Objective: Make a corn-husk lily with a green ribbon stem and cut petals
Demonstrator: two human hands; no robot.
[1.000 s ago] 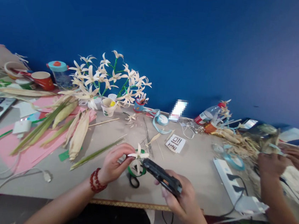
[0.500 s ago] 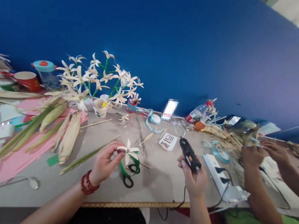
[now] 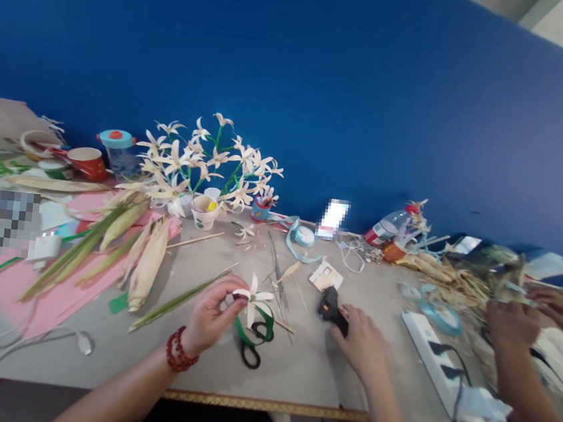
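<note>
Pinching a white flower [image 3: 253, 296] between its fingers over the tabletop [image 3: 305, 371], the left hand [image 3: 211, 314] was near the right hand [image 3: 362, 340], whose fingers gripped a black glue gun [image 3: 329, 303], while along the back edge a white cup [image 3: 203, 219] contained something yellow [image 3: 212, 206] and a blue-and-red cup [image 3: 260, 213] contained slender pieces [image 3: 269, 198].

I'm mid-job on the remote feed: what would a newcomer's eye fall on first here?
Probably the spray of cream flowers at the back, left of centre, against the deep blue wall. Next, the single white flower in the left hand, then the black glue gun at the right hand.
</note>
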